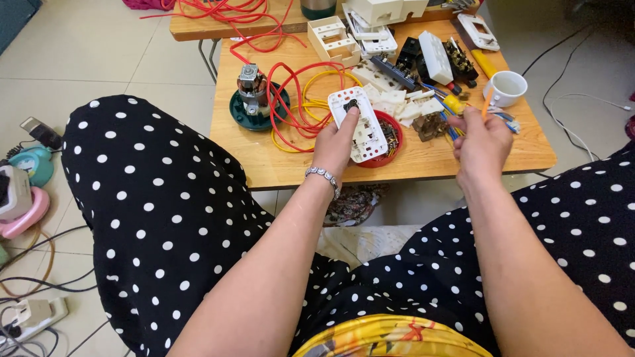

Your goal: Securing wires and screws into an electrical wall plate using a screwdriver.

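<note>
Polka-dot fabric — black with white dots, over both knees — fills the near field, with a yellow patterned cloth at the bottom edge.

Left hand: fingers closed around a white switch plate, thumb pressed on its upper face beside a small dark part. Plate is held upright, just above the near edge of the desk, in front of a shallow red dish of small metal pieces. A silver bracelet sits on the wrist.

Right hand: fingers pinched together on a thin orange wire that rises from the fist. Blue and yellow wires lie just beside the knuckles; whether the hand touches them cannot be told.

Outward on the desk:
- white mug just beyond the right hand
- yellow-handled tool near the blue wires
- loose white plastic parts and black switch modules behind the plate
- loops of red wire and yellow wire to the left of the plate
- small motor upright on a green round base, far left

Floor, left side — a pink device, a teal one, and a white power strip with cables.
</note>
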